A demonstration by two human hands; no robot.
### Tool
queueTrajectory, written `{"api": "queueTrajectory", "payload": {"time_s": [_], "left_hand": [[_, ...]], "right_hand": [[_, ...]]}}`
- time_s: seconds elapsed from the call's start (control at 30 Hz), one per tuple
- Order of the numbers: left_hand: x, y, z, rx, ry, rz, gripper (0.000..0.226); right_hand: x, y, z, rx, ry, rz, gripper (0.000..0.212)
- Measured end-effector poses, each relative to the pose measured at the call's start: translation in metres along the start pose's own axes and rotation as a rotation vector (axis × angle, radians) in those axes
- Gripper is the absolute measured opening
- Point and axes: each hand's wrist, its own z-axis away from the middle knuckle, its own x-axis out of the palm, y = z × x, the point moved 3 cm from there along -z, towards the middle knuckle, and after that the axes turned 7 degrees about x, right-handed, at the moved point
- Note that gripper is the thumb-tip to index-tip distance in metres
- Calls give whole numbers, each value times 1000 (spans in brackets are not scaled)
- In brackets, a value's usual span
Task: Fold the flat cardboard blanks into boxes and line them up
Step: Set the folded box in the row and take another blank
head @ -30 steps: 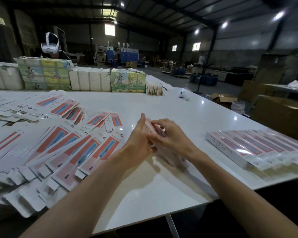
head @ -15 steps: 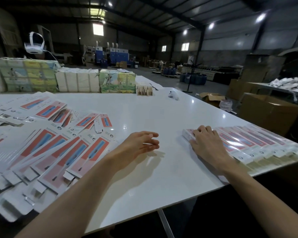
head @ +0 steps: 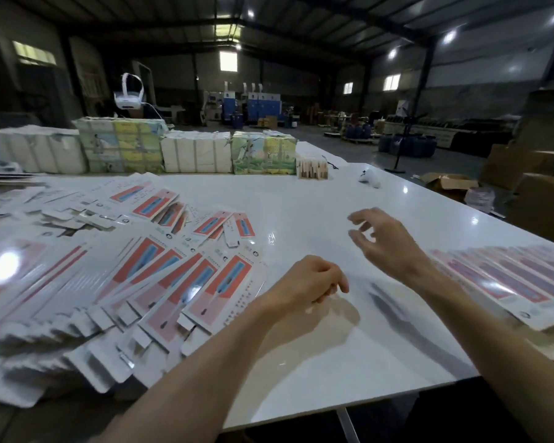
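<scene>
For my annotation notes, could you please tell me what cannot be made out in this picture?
Head view only:
- Curled left hand: its own fingers hide the palm.
- Right hand: motion-blurred.
- Row of folded red-and-white cardboard boxes: right edge cuts it off.
- Flat red-and-white cardboard blanks: print too small; glare.

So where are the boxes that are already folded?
The folded boxes lie in a row at the table's right edge, just right of the empty right hand.
</scene>
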Motion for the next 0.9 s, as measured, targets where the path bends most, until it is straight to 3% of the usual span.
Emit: {"api": "queueTrajectory", "payload": {"time_s": [0.07,0.2,0.33,0.4,0.53,0.67,0.77,0.9], "left_hand": [[1,0,0,25,-23,-37,36],[1,-4,-2,-16,2,-25,39],[-1,-9,-1,-61,36,49,35],[-3,-9,-1,-65,43,75,35],[-3,-6,-2,-52,24,0,35],[-1,-8,-5,-44,15,44,33],[-10,-17,-13,-115,204,302,30],[-23,-24,-20,-235,497,726,59]], "right_hand": [[22,-36,-19,-68,-194,-191,36],[72,-86,-39,14,-675,-350,52],[102,-101,-49,67,-885,-424,57],[104,-101,-55,83,-861,-370,62],[101,-86,-56,131,-789,-592,29],[80,-52,-54,279,-451,-939,17],[65,-20,-50,436,-155,-1078,19],[62,0,-31,579,-107,-1263,16]]}}
